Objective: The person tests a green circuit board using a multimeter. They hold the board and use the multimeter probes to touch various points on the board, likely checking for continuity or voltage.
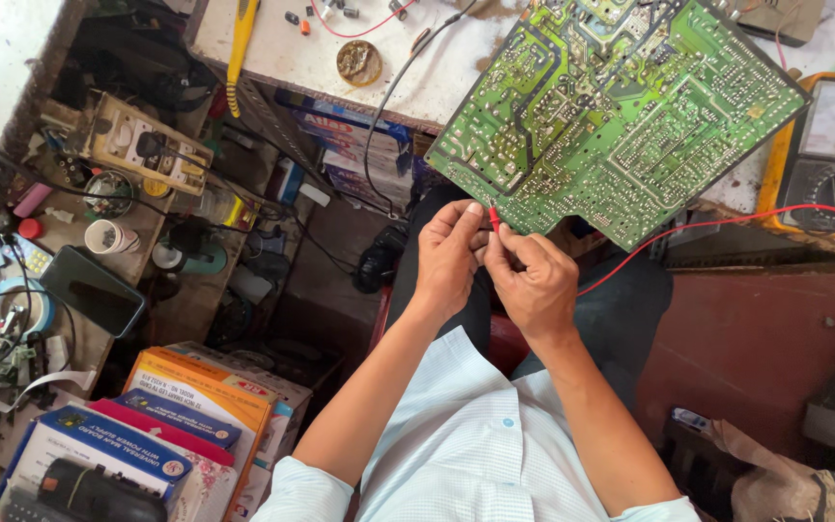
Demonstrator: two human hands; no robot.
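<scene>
My left hand (448,253) and my right hand (533,282) meet just below the edge of a large green circuit board (620,106), solder side up. Both pinch a thin red test probe (494,221), whose tip touches the board's lower left edge. A red lead (717,224) runs from the hands rightward to a yellow analog multimeter (828,159) on the bench. The board leans over the bench edge above my lap.
A white workbench (321,58) holds a round solder tin (359,62), a yellow tool (239,48) and a black cable (388,106). To the left stand a cluttered side shelf, a dark phone (94,290) and stacked printed boxes (195,406). A reddish cabinet (756,338) is on the right.
</scene>
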